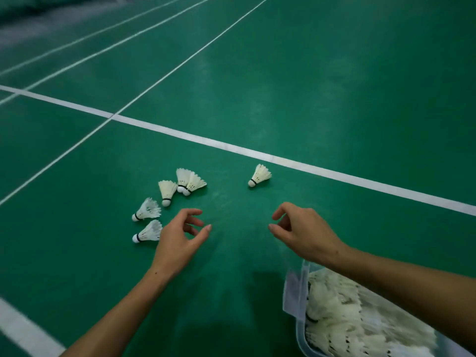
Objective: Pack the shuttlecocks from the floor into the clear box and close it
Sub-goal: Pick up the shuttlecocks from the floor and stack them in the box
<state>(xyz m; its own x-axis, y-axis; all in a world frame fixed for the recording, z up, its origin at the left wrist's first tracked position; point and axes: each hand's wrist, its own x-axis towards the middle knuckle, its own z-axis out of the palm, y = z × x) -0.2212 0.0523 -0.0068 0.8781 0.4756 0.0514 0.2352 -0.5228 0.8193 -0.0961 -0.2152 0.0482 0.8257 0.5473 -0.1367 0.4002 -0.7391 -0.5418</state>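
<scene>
Now, with my left hand [177,235] and right hand [306,230] both loosely curled and holding nothing, I should gather the cluster of five shuttlecocks [167,202] leftward, then the lone shuttlecock [259,175], lifting by the corks into the clear box [296,300] at lower right.

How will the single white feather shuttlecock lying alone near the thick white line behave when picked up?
The lone white feather shuttlecock is probably very light, being mostly thin feathers. Its skirt looks fragile, so pinching the round cork end seems safer. Lying on its side, it may roll in a curve if nudged.
</scene>
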